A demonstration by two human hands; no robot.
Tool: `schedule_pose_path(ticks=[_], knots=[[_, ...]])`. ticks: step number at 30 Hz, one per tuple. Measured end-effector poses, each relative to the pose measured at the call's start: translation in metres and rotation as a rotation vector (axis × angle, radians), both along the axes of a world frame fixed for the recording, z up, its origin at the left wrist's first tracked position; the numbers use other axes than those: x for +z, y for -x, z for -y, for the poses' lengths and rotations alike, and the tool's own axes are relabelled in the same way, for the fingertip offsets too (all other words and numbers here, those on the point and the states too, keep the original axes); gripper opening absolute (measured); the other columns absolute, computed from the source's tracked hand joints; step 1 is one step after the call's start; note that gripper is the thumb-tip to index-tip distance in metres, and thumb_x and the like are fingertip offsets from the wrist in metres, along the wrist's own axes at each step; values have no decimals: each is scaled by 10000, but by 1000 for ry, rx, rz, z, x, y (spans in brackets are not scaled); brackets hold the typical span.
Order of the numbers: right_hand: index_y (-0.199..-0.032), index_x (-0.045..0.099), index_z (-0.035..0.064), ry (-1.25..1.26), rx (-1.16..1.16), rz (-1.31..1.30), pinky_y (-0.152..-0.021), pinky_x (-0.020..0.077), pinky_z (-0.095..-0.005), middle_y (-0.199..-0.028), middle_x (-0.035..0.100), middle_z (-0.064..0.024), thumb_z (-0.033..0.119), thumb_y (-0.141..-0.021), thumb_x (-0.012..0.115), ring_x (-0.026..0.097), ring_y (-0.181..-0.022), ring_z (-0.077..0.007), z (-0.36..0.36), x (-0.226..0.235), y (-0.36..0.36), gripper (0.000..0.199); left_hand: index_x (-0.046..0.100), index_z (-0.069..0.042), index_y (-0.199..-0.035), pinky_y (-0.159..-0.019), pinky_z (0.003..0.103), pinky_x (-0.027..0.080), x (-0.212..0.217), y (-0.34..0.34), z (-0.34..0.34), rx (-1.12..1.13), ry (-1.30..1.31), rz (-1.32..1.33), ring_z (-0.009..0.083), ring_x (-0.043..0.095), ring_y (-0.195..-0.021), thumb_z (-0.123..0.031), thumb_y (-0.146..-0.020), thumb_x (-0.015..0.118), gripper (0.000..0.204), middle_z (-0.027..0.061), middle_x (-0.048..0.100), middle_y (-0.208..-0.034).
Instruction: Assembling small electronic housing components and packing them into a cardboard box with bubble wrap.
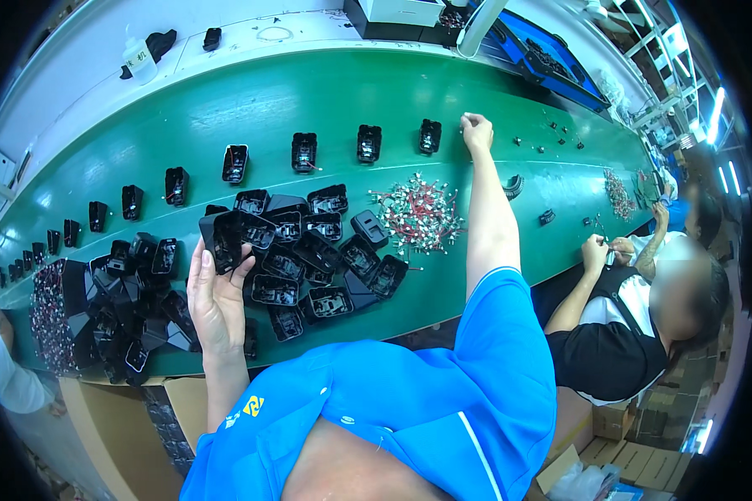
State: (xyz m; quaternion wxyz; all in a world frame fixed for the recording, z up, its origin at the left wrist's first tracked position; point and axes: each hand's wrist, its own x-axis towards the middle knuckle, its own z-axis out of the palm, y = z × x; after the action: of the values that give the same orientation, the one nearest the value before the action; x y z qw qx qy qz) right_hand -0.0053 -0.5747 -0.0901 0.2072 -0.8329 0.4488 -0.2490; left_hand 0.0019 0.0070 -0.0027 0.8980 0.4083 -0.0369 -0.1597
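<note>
My left hand (215,301) gripped a black casing (224,238). My right hand (477,132), fingers pinched shut on something too small to tell, reached beside the casing row (430,136). Placing needs care, I judged.

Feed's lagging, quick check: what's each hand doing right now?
Left hand: holding a black plastic housing.
Right hand: closed over the green belt; contents cannot be told.

We see a black, open-sided plastic housing (224,238) held upright off the desk (476,92), at nine o'clock from the heap of similar housings (309,255).
</note>
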Motion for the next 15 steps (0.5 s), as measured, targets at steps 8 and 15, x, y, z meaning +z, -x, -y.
schedule_pose_path(ticks=[8, 15], knots=[[-1177, 646, -13, -748, 622, 888, -835, 517, -280, -1038, 666, -86, 178, -943, 671, 630, -854, -136, -153, 99, 24, 304, 371, -6, -1422, -903, 365, 558, 8, 2, 16, -99, 155, -73, 312, 634, -1107, -206, -1052, 439, 426, 212, 586, -1236], [-1084, 676, 39, -776, 890, 707, -767, 510, -279, -989, 653, -72, 130, -940, 666, 608, -826, -144, -345, 126, 66, 170, 395, -42, -1415, -901, 367, 537, 27, 6, 46, -141, 276, -78, 291, 624, -1105, -235, -1058, 427, 407, 190, 597, -1238]])
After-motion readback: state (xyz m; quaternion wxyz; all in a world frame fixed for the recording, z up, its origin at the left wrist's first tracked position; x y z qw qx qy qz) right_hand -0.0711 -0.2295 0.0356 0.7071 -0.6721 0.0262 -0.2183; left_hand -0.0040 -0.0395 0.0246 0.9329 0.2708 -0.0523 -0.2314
